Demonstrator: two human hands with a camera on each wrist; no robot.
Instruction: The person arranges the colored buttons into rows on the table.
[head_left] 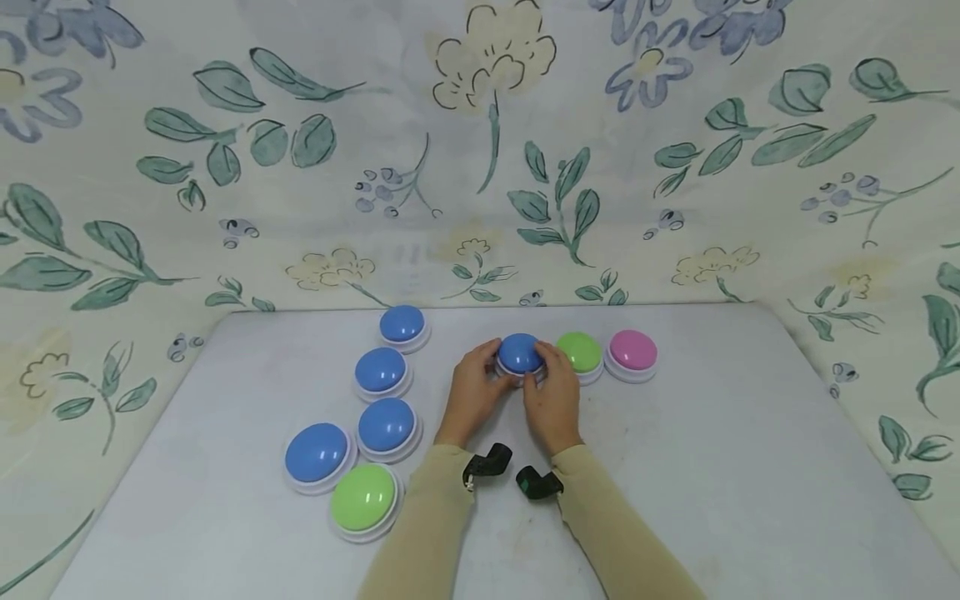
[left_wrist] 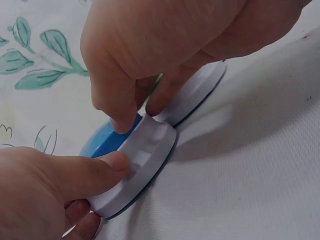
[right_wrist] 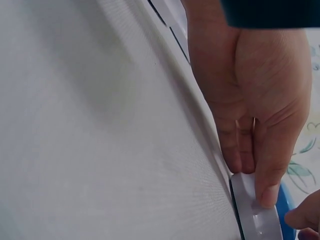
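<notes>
Both hands hold a blue dome button with a white round base point(head_left: 520, 353) between them, near the table's far edge. The left hand point(head_left: 472, 390) grips its left side, thumb point(left_wrist: 116, 162) on the front of the base. From the right, the right hand point(head_left: 555, 404) curls its fingers round the base, its thumb point(right_wrist: 270, 195) pressed to the front. Just right of this button is a green button point(head_left: 580, 352), partly behind the right hand. A pink button point(head_left: 633, 350) sits beside the green one. The far side of the held button is hidden.
Left of the hands stand several blue buttons, such as a far one point(head_left: 402, 323) and a near one point(head_left: 317, 453). A green button point(head_left: 363, 497) lies nearest, beside the left sleeve. A flower-patterned cloth point(head_left: 487, 233) rises behind the white table point(head_left: 720, 467).
</notes>
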